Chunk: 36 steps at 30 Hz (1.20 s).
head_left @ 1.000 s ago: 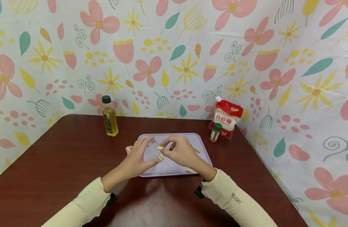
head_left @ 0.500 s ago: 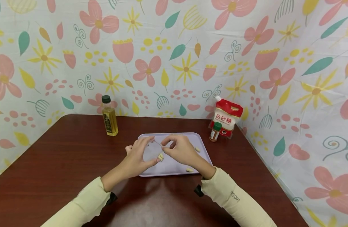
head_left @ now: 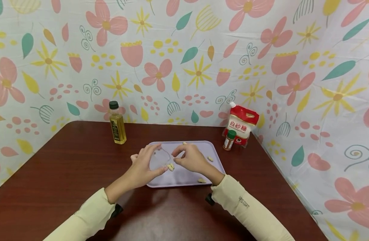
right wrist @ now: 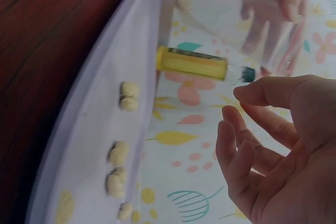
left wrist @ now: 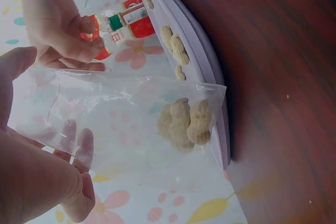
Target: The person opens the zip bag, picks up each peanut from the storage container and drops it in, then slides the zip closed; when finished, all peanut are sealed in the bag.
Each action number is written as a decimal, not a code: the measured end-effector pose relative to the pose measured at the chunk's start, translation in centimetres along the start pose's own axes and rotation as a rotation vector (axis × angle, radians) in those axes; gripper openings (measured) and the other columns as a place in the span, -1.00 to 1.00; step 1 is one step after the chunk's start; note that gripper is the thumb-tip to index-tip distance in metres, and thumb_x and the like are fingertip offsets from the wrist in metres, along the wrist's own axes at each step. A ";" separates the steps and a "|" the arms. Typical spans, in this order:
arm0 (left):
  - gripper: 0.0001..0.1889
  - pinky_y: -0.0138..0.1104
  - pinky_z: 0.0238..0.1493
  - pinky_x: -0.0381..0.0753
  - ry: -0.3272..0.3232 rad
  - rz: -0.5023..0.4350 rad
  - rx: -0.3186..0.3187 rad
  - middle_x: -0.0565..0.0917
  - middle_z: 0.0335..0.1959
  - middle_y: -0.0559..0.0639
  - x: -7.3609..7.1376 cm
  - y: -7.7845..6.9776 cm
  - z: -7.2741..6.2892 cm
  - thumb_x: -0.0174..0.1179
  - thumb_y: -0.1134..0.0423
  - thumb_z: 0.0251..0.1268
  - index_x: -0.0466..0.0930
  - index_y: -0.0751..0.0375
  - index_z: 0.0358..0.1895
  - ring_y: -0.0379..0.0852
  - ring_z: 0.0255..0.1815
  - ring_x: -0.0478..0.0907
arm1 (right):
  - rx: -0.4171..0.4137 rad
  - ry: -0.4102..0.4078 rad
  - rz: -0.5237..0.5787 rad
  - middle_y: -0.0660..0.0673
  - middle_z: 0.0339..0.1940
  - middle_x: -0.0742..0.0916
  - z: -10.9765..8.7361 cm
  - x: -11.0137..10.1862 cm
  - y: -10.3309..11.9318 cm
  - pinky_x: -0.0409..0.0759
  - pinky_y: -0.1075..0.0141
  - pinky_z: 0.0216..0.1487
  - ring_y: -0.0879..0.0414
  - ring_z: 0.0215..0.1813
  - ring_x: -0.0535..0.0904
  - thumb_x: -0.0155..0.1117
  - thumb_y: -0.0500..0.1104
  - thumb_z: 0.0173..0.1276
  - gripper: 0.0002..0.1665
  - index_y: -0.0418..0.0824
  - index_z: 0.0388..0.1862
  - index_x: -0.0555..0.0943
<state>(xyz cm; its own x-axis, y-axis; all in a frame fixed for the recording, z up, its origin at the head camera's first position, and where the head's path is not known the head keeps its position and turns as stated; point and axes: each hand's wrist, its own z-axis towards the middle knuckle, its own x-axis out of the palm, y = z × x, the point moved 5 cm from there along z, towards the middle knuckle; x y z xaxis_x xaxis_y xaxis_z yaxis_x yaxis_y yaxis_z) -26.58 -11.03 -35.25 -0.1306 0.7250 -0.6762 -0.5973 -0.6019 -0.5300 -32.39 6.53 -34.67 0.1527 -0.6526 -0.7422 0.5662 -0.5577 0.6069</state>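
My left hand [head_left: 143, 167] holds a clear plastic bag [left wrist: 115, 103] by its mouth, thumb and fingers spread wide apart. Several peanuts in shells [left wrist: 181, 124] lie at the bottom of the bag, which hangs over the lilac tray [head_left: 184, 183]. My right hand [right wrist: 286, 140] is just right of the bag's mouth. Its fingers are loosely bent, thumb and forefinger apart, with nothing between them. On the tray lie loose peanuts, one at the right [head_left: 210, 159] and others near the front edge [head_left: 201, 180].
An oil bottle [head_left: 117, 127] stands at the back left of the dark wooden table [head_left: 67, 167]. At the back right, a green-capped spice jar [head_left: 229, 140] stands before a red and white sugar bag [head_left: 241, 124]. A flowered curtain [head_left: 172, 60] surrounds the table's back and right.
A second ago my right fingers pinched a peanut at the bag's mouth; now they are parted without it. Both hands have drawn slightly apart, and the bag's mouth shows more.
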 end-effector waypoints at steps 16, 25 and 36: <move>-0.18 0.04 -0.12 0.05 -0.003 0.012 0.004 0.47 0.22 0.12 0.1 0.4 -0.3 0.43 0.02 0.16 0.25 0.21 0.44 0.18 0.23 0.37 | -0.028 0.192 -0.180 -0.07 -0.18 0.78 1.7 3.3 -2.6 0.59 0.26 -0.21 0.03 -0.17 0.69 0.49 -0.31 0.16 -0.81 -0.21 -0.22 0.76; -0.18 0.03 -0.13 0.05 -0.003 0.008 0.006 0.47 0.21 0.10 0.0 0.4 -0.2 0.43 0.02 0.17 0.25 0.19 0.44 0.16 0.21 0.37 | -0.031 0.225 -0.214 -0.12 -0.10 0.78 2.1 3.9 -3.2 0.58 0.14 0.00 0.01 0.02 0.66 0.47 -0.34 0.12 -0.76 -0.22 -0.18 0.77; -0.18 0.01 -0.14 0.03 -0.002 -0.005 0.010 0.47 0.21 0.12 0.0 0.5 -0.2 0.43 0.04 0.16 0.25 0.20 0.43 0.20 0.21 0.38 | -0.006 0.277 -0.262 -0.05 -0.10 0.78 2.5 4.6 -3.9 0.56 0.21 -0.04 0.07 0.01 0.62 0.54 -0.34 0.07 -0.73 -0.16 -0.20 0.79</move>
<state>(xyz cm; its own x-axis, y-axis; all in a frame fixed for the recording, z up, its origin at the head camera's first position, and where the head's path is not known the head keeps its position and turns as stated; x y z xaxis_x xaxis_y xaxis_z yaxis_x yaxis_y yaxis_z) -26.69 -11.36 -35.62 -0.1288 0.7286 -0.6727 -0.6057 -0.5949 -0.5284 -35.93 4.46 -39.74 0.2149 -0.3239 -0.9214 0.6197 -0.6840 0.3849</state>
